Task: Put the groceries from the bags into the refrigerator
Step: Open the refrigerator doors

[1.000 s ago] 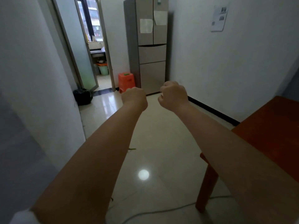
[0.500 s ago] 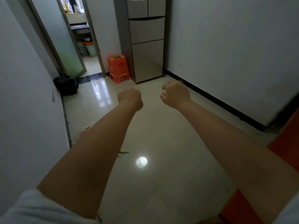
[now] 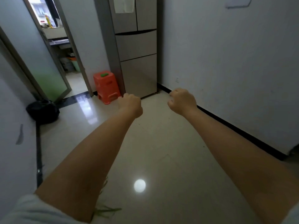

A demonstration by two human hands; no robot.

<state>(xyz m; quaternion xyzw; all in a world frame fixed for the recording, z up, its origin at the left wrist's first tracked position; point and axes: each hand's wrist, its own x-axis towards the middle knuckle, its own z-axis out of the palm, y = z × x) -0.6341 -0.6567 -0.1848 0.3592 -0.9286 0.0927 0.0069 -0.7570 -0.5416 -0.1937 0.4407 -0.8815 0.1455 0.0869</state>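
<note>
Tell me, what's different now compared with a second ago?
The person has walked toward the fridge; it and the orange stool look nearer, and the red table has left view on the right. The left hand and right hand have spread slightly apart. Both stay fisted and hold nothing; the fridge stays shut.

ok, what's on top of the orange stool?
A small green object lies on the orange stool, beside the closed refrigerator. What it is cannot be told.
</note>
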